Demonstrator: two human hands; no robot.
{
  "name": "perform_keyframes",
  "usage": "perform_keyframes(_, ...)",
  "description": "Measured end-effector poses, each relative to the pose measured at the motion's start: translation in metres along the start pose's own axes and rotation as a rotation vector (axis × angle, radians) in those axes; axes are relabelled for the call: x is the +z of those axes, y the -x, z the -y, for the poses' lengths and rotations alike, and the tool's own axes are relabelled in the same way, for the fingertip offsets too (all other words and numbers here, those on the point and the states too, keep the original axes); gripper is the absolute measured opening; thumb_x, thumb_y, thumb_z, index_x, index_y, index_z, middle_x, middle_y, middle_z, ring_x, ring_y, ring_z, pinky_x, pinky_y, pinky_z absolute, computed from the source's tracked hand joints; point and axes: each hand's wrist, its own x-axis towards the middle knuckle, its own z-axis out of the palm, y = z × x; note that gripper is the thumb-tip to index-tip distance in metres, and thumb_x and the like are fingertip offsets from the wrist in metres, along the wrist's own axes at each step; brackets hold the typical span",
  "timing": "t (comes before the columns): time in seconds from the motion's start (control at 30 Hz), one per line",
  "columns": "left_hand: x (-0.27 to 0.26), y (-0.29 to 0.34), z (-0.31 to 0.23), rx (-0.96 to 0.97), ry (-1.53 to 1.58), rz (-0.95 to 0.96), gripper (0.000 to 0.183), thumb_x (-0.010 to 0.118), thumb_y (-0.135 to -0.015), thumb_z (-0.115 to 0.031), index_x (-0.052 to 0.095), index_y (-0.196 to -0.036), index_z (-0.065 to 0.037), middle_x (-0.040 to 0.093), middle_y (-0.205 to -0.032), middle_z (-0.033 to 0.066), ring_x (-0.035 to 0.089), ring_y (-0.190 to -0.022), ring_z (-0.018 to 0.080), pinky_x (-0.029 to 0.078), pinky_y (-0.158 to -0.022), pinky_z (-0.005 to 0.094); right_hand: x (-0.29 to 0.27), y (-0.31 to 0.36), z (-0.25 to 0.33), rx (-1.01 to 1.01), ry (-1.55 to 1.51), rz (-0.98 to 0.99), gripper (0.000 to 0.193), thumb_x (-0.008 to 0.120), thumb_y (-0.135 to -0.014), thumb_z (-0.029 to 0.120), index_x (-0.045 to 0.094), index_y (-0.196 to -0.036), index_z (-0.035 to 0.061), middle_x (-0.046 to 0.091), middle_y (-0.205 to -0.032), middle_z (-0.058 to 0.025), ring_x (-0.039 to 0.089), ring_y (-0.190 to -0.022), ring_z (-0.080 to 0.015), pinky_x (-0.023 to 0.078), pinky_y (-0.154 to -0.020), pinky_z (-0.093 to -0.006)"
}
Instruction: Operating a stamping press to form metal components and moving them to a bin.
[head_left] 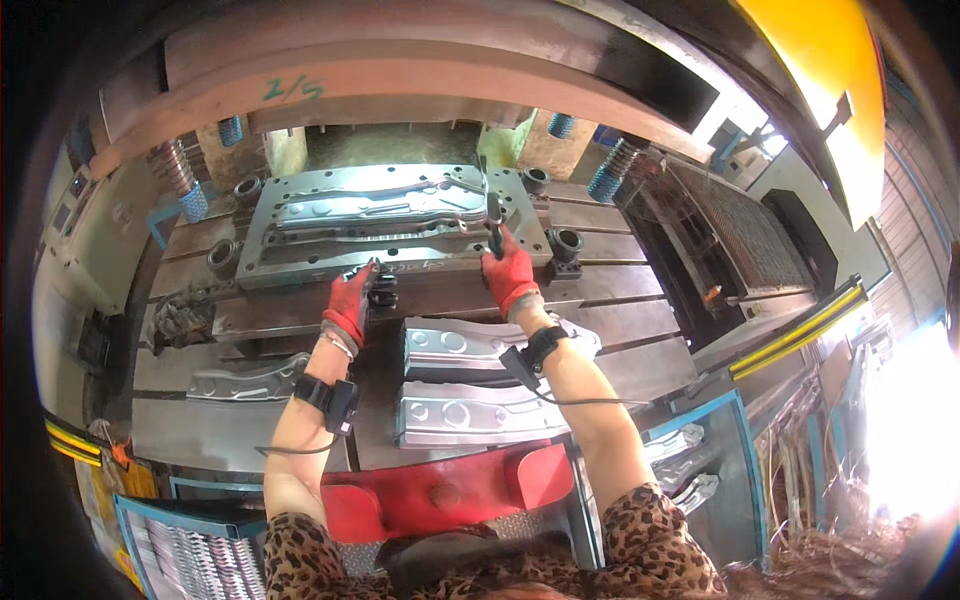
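Observation:
A stamped sheet-metal part lies on the steel die block in front of me. My right hand, in a red glove with dark fingers, is at the die's right front. Its fingers are closed around something slim and dark that rises toward the part's right end; its kind cannot be made out. My left hand, gloved alike, hovers by the die's front edge with its dark fingertips apart and nothing visible in them. Two formed metal panels lie on the press bed between my forearms.
Another formed panel lies left of my left forearm. Guide posts and the heavy upper press beam stand over the die. A red seat-like piece is close to me. Blue-framed bins with metal parts flank me.

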Motion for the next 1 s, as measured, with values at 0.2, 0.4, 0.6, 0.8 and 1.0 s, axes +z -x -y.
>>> perform_keyframes(0.2,0.021,0.013,0.032,-0.015,0.036,0.148,0.022,0.055,-0.086,-0.025,0.057,-0.095,-0.004,0.064,-0.078,0.0118,0.062,-0.059,0.0207,0.051,-0.053,0.0316,0.006,-0.023,0.005,-0.062,0.048,0.023,0.043,0.054,-0.076,0.021,0.052,-0.116,0.0051,0.06,-0.086,-0.0265,0.058,-0.084,-0.0415,0.046,-0.074,-0.0441)
perform_keyframes(0.4,0.008,0.033,0.028,0.091,-0.042,0.096,0.012,0.057,-0.085,-0.015,0.061,-0.086,-0.004,0.063,-0.073,0.0062,0.061,-0.059,0.0153,0.05,-0.055,0.0281,0.038,0.005,-0.014,0.036,0.224,0.127,0.059,0.051,-0.08,0.021,0.032,-0.135,0.008,0.061,-0.089,-0.0237,0.058,-0.086,-0.0396,0.045,-0.078,-0.0468)
perform_keyframes(0.6,-0.011,0.029,0.014,0.107,0.056,0.011,0.015,0.058,-0.084,-0.018,0.061,-0.087,-0.003,0.062,-0.076,0.0033,0.059,-0.063,0.0121,0.048,-0.057,0.0256,0.026,0.016,-0.014,-0.059,0.163,0.076,0.058,0.053,-0.079,0.02,0.035,-0.133,0.0112,0.061,-0.086,-0.0231,0.058,-0.082,-0.0402,0.046,-0.073,-0.0459)
perform_keyframes(0.8,-0.015,-0.005,0.001,-0.068,0.384,0.231,0.035,0.048,-0.09,-0.035,0.06,-0.09,-0.002,0.063,-0.079,0.0102,0.062,-0.067,0.0219,0.053,-0.066,0.0324,-0.048,0.088,0.007,-0.049,-0.007,0.147,0.054,0.056,-0.078,0.015,0.04,-0.129,0.0094,0.061,-0.084,-0.0238,0.058,-0.082,-0.041,0.046,-0.069,-0.0448)
perform_keyframes(1.0,-0.028,0.009,0.016,0.361,0.087,0.239,0.018,0.045,-0.09,-0.011,0.058,-0.099,-0.003,0.061,-0.079,0.007,0.06,-0.07,0.0171,0.05,-0.067,0.0283,-0.105,0.178,0.039,-0.047,-0.107,0.343,0.05,0.055,-0.079,0.005,0.042,-0.127,0.0007,0.06,-0.079,-0.0067,0.055,-0.064,-0.0156,0.045,-0.054,-0.0283)
